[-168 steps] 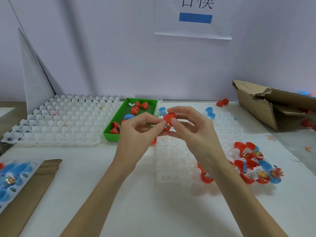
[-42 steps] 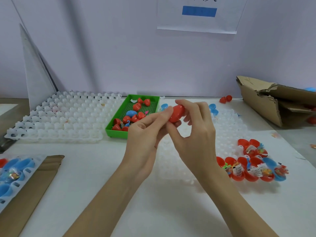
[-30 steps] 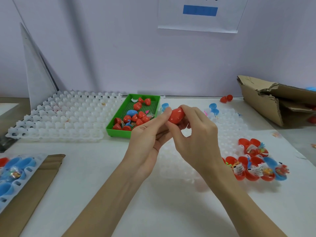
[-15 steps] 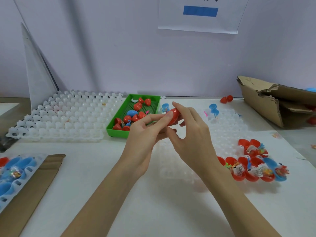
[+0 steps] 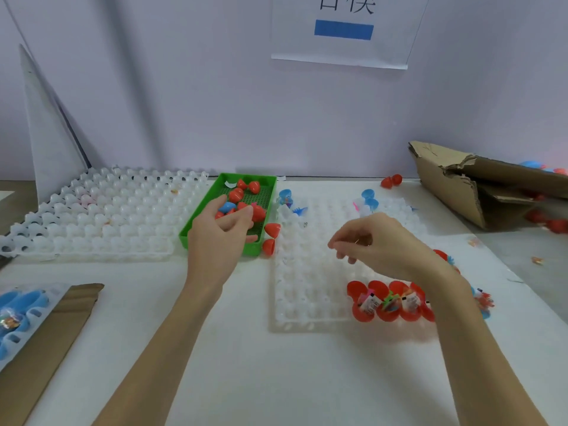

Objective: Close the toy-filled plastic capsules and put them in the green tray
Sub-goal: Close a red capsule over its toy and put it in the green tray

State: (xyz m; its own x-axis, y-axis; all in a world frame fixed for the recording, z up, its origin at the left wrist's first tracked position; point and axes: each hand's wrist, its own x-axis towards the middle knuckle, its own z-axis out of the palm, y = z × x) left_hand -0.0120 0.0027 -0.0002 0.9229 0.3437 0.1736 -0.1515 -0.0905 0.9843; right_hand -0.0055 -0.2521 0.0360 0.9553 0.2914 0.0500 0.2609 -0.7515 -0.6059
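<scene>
Left hand hovers over the green tray, fingers loosely curled; whether it grips a capsule cannot be told. Right hand is loosely curled, holding nothing. Several closed capsules lie in the tray. Open, toy-filled capsules remain on the white rack.

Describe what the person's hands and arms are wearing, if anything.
Nothing visible. The left hand and right hand are bare, with no gloves, rings, or watch. Both forearms are uncovered to the frame's lower edge, with no sleeves, bands, or markings showing.
</scene>
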